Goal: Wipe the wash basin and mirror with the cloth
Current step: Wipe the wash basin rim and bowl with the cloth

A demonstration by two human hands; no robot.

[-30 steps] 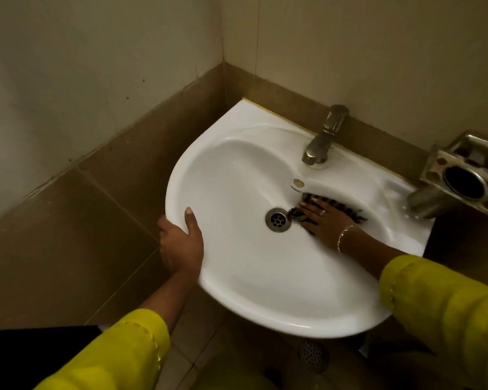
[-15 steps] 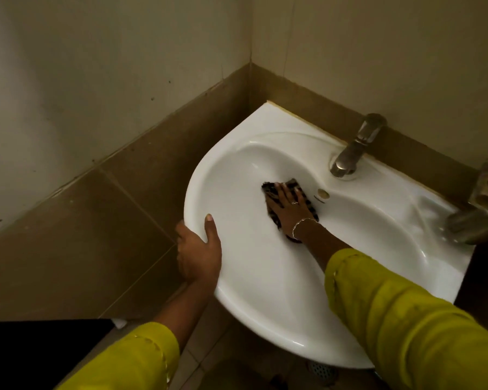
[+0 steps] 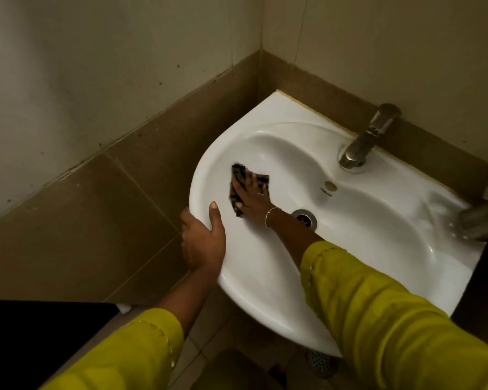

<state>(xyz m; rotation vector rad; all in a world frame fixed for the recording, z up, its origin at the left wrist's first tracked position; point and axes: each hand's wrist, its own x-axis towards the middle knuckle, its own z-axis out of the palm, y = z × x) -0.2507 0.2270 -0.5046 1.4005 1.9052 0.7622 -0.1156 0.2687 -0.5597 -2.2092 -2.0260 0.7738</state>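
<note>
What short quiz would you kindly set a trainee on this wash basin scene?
1. True or false: the left hand grips the rim of the white ceramic wash basin.
2. The dark patterned cloth under the right hand lies: A) over the drain; B) on the bowl's left inner wall; C) on the tap.
3. Which wrist bears a thin bracelet?
Key: 1 true; 2 B; 3 the right.

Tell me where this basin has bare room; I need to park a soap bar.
Bare: the wash basin ledge between wall corner and tap, and the bowl right of the drain. Crowded: the left side, where the right hand presses the cloth and the left hand grips the rim.
</note>
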